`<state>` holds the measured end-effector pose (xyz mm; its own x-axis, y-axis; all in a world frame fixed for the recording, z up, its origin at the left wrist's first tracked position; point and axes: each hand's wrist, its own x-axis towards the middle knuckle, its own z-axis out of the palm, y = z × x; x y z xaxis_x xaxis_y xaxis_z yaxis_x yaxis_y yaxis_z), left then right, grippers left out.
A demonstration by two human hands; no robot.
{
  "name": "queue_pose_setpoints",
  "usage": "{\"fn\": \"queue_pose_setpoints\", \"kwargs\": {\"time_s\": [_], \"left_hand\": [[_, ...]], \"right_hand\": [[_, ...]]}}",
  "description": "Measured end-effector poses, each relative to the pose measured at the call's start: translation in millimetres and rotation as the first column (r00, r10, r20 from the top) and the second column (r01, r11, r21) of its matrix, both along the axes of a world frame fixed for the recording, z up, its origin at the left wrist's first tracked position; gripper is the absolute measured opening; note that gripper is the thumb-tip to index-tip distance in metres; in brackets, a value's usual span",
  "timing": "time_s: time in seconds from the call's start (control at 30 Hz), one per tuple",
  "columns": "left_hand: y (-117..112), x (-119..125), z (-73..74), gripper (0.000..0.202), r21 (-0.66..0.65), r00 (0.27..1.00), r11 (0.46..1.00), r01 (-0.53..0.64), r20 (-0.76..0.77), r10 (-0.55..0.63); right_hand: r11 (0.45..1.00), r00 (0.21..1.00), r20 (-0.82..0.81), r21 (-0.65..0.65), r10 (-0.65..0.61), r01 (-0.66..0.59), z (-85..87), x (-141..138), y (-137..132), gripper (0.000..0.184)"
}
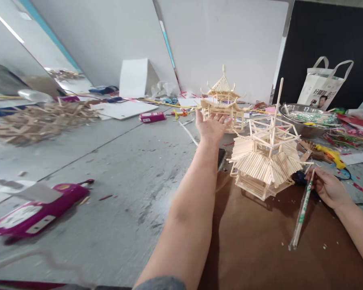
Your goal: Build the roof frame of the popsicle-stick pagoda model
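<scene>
My left hand [211, 125] is stretched far forward with its fingers spread, right at the base of a finished wooden-stick pagoda model [223, 102] at the back of the table. My right hand [326, 185] is closed on a pair of chopsticks in a clear wrapper [301, 213], whose lower end rests on the brown board [260, 241]. A second, partly built pagoda roof of wooden sticks [264, 161] stands on the brown board between my hands, with a tall stick rising from its middle.
A metal bowl [305, 121] with wrapped sticks and a white tote bag [322, 86] are at the back right. A yellow glue gun [329, 155] lies beside the roof. A magenta object [36, 211] lies front left. A pile of sticks [39, 119] sits far left.
</scene>
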<state>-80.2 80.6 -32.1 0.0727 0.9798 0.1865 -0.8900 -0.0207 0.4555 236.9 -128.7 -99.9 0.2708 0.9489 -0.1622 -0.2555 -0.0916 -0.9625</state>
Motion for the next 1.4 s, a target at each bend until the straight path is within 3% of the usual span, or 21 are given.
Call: {"fn": "queue_pose_setpoints", "kwargs": {"time_s": [0.27, 0.5, 0.6, 0.73, 0.83, 0.9, 0.97, 1.03, 1.1, 1.17, 1.23, 1.3, 1.37, 1.4], "left_hand": [[10.2, -5.8, -18.7, 0.049, -0.126, 0.998, 0.992, -0.022, -0.058, 0.015], [8.2, -2.7, -33.7, 0.052, -0.338, 0.984, 0.937, -0.091, -0.173, 0.033], [4.2, -2.7, -35.8, 0.048, -0.359, 0.974, 0.927, -0.11, -0.227, 0.028], [-7.0, -6.1, -28.1, 0.027, -0.435, 0.939, 0.878, -0.201, -0.341, 0.046], [-26.1, -10.0, -11.3, 0.008, -0.404, 0.877, 0.828, -0.388, -0.439, 0.196], [-49.9, -9.5, 4.4, 0.01, -0.303, 0.797, 0.779, -0.549, -0.47, 0.379], [-85.4, -3.3, 20.0, 0.015, -0.166, 0.705, 0.725, -0.669, -0.454, 0.546], [-130.3, 10.4, 30.4, 0.014, -0.001, 0.64, 0.708, -0.706, -0.428, 0.638], [-177.7, 30.7, 31.9, 0.012, 0.345, 0.548, 0.684, -0.643, -0.416, 0.725], [-218.1, 54.6, 23.5, 0.009, 0.566, 0.52, 0.744, -0.356, -0.541, 0.661], [-245.0, 78.4, 7.7, 0.016, 0.622, 0.408, 0.783, 0.007, -0.717, 0.566], [-257.7, 98.8, -11.5, 0.026, 0.637, 0.267, 0.752, 0.167, -0.764, 0.588], [-260.2, 113.7, -30.4, 0.04, 0.615, 0.216, 0.718, 0.326, -0.788, 0.577], [-259.3, 118.9, -39.1, 0.042, 0.603, 0.219, 0.717, 0.349, -0.797, 0.564]], "right_hand": [[1.0, 0.999, -0.04, 0.021, 0.017, -0.016, -3.1, 0.1, 1.1, 0.027], [0.999, 0.999, -0.042, 0.04, 0.017, -0.015, -3.4, -1.3, 2.2, 0.027], [0.998, 0.999, -0.029, 0.056, 0.032, -0.03, -4.9, 0.3, 3.2, 0.028], [0.996, 0.999, -0.034, 0.078, 0.042, -0.039, -5.7, 0.1, 4.1, 0.03], [0.994, 0.999, -0.042, 0.103, 0.027, -0.023, -3.9, -2.6, 4.3, 0.03], [0.99, 0.999, -0.048, 0.138, 0.016, -0.009, -1.3, -4.7, 4.1, 0.03], [0.982, 0.998, -0.061, 0.189, 0.001, 0.01, 2.7, -6.5, 3.2, 0.031], [0.968, 0.997, -0.075, 0.251, -0.001, 0.019, 7.9, -8.2, 0.9, 0.031], [0.947, 0.996, -0.08, 0.32, 0.028, -0.001, 13.4, -10.6, -3.0, 0.029], [0.922, 0.994, -0.08, 0.386, 0.077, -0.04, 18.6, -14.3, -8.4, 0.026], [0.9, 0.99, -0.078, 0.43, 0.117, -0.073, 23.4, -19.3, -14.5, 0.024], [0.888, 0.987, -0.08, 0.451, 0.141, -0.09, 27.8, -24.5, -20.3, 0.024], [0.882, 0.984, -0.086, 0.462, 0.155, -0.098, 31.8, -28.5, -25.0, 0.024], [0.879, 0.984, -0.09, 0.468, 0.154, -0.095, 33.4, -29.8, -26.8, 0.023]]}}
